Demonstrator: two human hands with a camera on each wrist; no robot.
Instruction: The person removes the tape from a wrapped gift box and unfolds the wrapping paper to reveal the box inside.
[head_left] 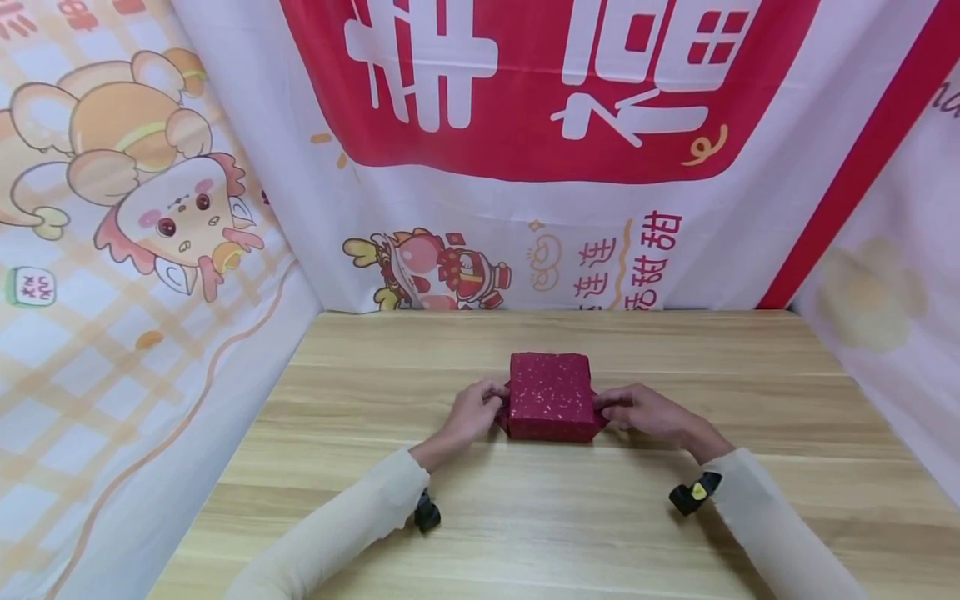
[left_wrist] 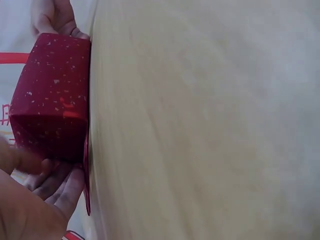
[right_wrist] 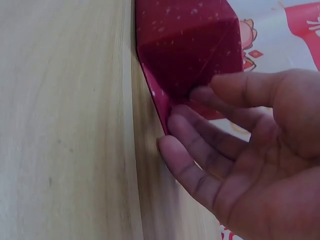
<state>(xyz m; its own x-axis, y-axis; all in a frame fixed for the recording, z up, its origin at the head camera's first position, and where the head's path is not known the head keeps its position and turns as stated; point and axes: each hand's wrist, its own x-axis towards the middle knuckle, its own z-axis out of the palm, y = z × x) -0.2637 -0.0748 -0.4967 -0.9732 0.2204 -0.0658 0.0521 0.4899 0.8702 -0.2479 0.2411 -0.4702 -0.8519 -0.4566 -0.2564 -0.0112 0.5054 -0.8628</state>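
Observation:
A box wrapped in dark red paper with pale flecks (head_left: 551, 387) sits on the wooden table. At its left end my left hand (head_left: 477, 406) has its fingertips against the folded paper; in the left wrist view the thumb stands apart from the fingers. My right hand (head_left: 637, 408) is at the opposite end. Seen from the right wrist, its loosely bent fingers (right_wrist: 182, 156) touch the end flap (right_wrist: 159, 97), which slants outward from the box along the table. Under the left fingers a similar flap (left_wrist: 87, 185) sticks out. The box's underside is hidden.
The light wood table (head_left: 480, 517) reaches back to a white cloth (head_left: 510, 200) with red and white lettering. Another printed cloth (head_left: 240, 350) hangs at the left, and a third (head_left: 862, 317) at the right. A black strap (head_left: 427, 510) is on the left wrist, another (head_left: 693, 492) on the right.

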